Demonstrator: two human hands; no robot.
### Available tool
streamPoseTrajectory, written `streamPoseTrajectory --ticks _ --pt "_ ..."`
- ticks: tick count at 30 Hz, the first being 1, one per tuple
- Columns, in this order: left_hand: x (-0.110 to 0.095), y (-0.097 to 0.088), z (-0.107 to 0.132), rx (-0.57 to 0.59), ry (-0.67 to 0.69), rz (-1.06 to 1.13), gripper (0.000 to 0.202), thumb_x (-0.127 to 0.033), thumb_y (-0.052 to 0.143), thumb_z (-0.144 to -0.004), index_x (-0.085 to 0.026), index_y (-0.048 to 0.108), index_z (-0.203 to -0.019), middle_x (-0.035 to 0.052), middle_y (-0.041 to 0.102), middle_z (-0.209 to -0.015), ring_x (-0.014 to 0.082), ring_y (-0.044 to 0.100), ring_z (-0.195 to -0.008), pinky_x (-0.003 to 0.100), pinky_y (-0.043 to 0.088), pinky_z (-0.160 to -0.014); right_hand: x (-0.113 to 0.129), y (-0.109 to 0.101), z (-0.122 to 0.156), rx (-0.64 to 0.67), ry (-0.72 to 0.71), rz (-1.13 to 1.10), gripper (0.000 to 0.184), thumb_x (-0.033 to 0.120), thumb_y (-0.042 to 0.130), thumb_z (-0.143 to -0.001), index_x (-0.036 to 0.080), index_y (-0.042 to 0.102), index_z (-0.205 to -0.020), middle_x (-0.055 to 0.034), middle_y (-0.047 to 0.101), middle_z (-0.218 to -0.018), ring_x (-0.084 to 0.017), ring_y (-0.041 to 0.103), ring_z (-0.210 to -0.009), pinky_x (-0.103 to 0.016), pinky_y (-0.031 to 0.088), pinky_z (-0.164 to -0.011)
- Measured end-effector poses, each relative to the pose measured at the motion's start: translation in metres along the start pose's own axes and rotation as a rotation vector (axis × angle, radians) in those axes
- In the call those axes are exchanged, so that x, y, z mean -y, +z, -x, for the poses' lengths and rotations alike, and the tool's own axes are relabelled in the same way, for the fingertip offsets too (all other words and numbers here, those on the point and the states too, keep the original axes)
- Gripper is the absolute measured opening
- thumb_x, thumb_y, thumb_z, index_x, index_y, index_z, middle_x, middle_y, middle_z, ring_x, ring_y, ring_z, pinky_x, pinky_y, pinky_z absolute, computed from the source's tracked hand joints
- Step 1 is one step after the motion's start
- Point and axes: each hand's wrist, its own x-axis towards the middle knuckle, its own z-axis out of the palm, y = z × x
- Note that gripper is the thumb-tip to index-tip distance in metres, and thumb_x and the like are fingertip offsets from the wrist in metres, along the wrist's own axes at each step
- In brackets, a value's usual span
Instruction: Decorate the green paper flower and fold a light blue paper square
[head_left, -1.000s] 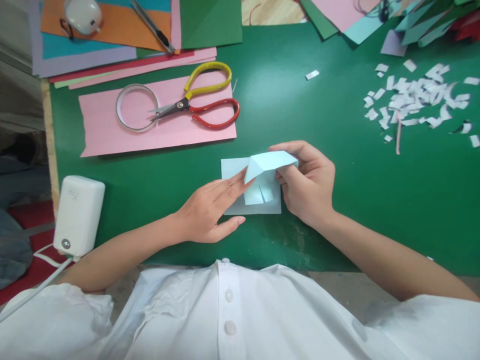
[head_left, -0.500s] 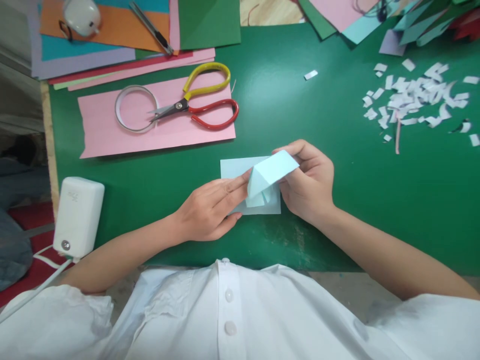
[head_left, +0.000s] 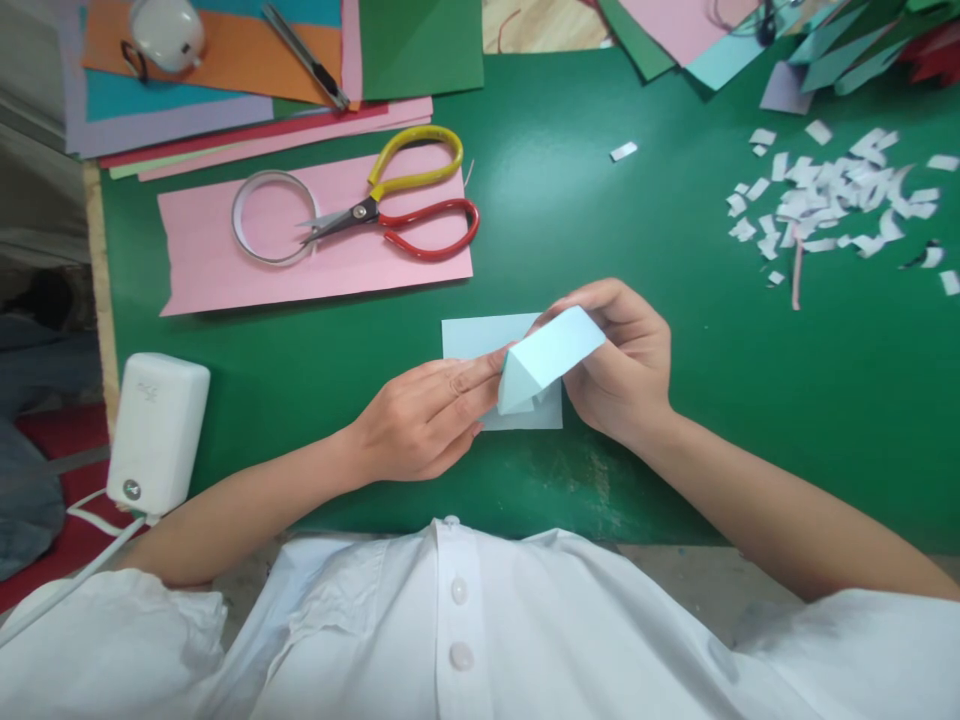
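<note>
A folded light-blue paper piece (head_left: 559, 350) is held between my two hands, with a triangular end facing me. My right hand (head_left: 622, 360) grips its right side, fingers behind and thumb beneath. At the left, my left hand (head_left: 424, 415) presses its fingertips against the folded end; the fingers are straight and together. Beneath both lies a flat pale-blue paper rectangle (head_left: 472, 335) on the green table, partly hidden by my left hand and the folded piece.
Scissors (head_left: 360, 212) and a tape ring (head_left: 238, 215) lie on a pink paper strip (head_left: 202, 280). Coloured sheets (head_left: 420, 50) and a utility knife (head_left: 304, 55) are at upper left. White paper scraps (head_left: 814, 195) cover the right. A white power bank (head_left: 161, 430) stands at left.
The folded paper has tipped slightly down and to the right, and its triangular end shows more closed. My left thumb has drawn in under the fingers. Other things stay put.
</note>
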Motion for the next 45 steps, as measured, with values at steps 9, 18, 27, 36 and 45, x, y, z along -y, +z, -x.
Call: streamPoseTrajectory --ticks 9,18,27,36,45 --pt "0.000 -0.001 -0.001 0.028 -0.037 -0.007 0.068 -0.011 0.052 -0.089 -0.011 0.026 -0.152 0.0185 0.058 -0.137 0.0232 0.058 -0.127 0.037 0.055 -0.099 -0.004 -0.001 0.002 -0.110 -0.153 0.247 0.013 0.041 0.064 -0.088 0.029 0.062 -0.090 -0.0003 0.064 -0.083 -0.016 0.061 -0.068 -0.031 0.050 -0.056" --pt "-0.001 -0.005 0.003 -0.122 -0.427 0.429 0.026 -0.027 0.045 -0.099 -0.020 0.049 -0.124 0.0073 0.070 -0.111 0.0169 0.071 -0.100 0.029 0.060 -0.085 0.007 0.003 0.004 -0.002 -0.231 0.320 0.004 0.032 0.063 -0.089 0.029 0.064 -0.091 0.0007 0.067 -0.081 -0.015 0.063 -0.064 -0.029 0.049 -0.051" --pt "0.001 -0.013 -0.003 0.002 -0.583 0.613 0.027 -0.036 0.059 -0.093 -0.020 0.063 -0.114 0.0042 0.076 -0.099 0.0163 0.074 -0.091 0.022 0.058 -0.078 0.014 0.003 0.007 0.382 -0.501 0.520 0.022 0.012 0.053 -0.086 0.029 0.064 -0.095 0.0008 0.073 -0.080 -0.016 0.069 -0.069 -0.030 0.057 -0.059" --pt "-0.003 -0.012 -0.008 0.007 -0.557 0.403 0.012 -0.028 0.062 -0.092 -0.018 0.069 -0.093 -0.0024 0.076 -0.078 0.0064 0.066 -0.059 0.014 0.049 -0.058 0.016 0.007 0.009 0.309 -0.564 0.564 0.025 0.008 0.059 -0.083 0.027 0.062 -0.099 -0.0003 0.071 -0.075 -0.015 0.067 -0.063 -0.028 0.054 -0.056" --pt "-0.002 -0.013 -0.010 -0.010 -0.691 0.462 0.013 -0.029 0.063 -0.090 -0.017 0.066 -0.087 -0.0043 0.069 -0.062 0.0073 0.066 -0.054 0.013 0.050 -0.053 0.024 0.007 0.010 0.354 -0.340 0.682 0.018 0.013 0.045 -0.092 0.023 0.058 -0.097 0.0009 0.071 -0.084 -0.010 0.064 -0.065 -0.023 0.050 -0.061"
